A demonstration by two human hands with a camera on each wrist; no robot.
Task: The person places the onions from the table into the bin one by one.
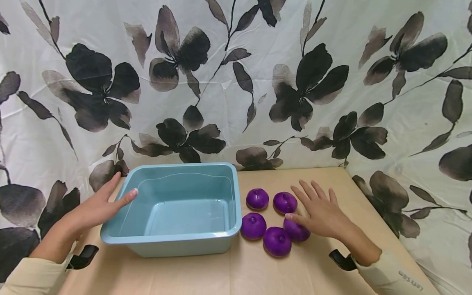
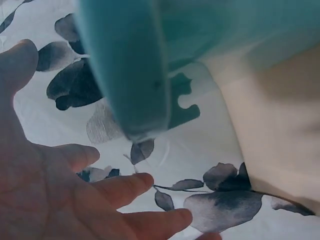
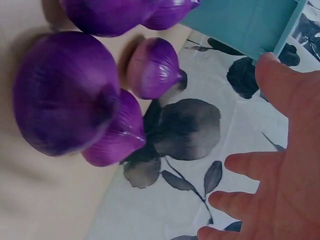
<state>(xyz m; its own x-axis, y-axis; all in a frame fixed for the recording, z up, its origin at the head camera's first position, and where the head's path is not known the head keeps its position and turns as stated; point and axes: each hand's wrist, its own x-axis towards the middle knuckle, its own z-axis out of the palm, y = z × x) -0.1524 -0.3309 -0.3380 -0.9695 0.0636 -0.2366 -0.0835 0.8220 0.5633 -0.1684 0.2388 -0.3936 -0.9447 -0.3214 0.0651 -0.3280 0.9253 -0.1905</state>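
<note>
A light blue plastic basin [image 1: 180, 248] stands on the table with nothing inside. At its left side is my left hand [image 1: 96, 208], fingers spread and thumb reaching over the rim in the head view. The left wrist view has the palm and straight fingers [image 2: 125, 189] beside the basin's wall [image 2: 125, 70]. Several purple onions [image 1: 277, 241] lie grouped just right of the basin. My right hand [image 1: 324, 215] hovers at the right of the group, fingers spread and holding nothing. It partly hides the rightmost onion [image 1: 298, 231]. In the right wrist view, the onions [image 3: 65, 95] lie apart from the fingers.
The pale wooden table [image 1: 254, 274] extends in front of the basin and to the right of the onions. A white cloth [image 1: 236, 102] with dark flowers hangs behind the table and along its sides. Black straps [image 1: 343, 260] sit at both wrists.
</note>
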